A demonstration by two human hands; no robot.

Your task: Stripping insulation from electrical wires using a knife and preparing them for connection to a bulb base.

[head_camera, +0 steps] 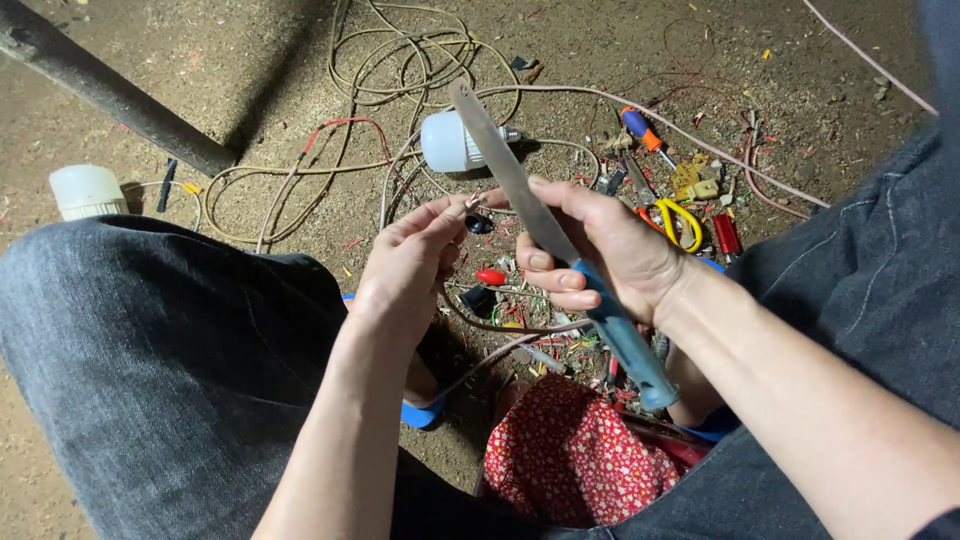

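My right hand (600, 250) grips a long knife (500, 160) by its blue handle (625, 340), the steel blade pointing up and away. My left hand (410, 265) pinches the end of a thin pale wire (500, 325) between thumb and fingers, right beside the blade. The wire loops down under both hands toward the ground. Both hands are raised between my knees in dark jeans.
On the dirt floor lie a white bulb (450, 140), coiled pale cables (400, 60), a blue-and-orange screwdriver (640, 128), yellow-handled scissors (682, 222), a small red piece (490, 276) and wire scraps. A white jar (85, 190) and a dark pipe (110, 90) are at left. Red floral cloth (570, 455) lies below.
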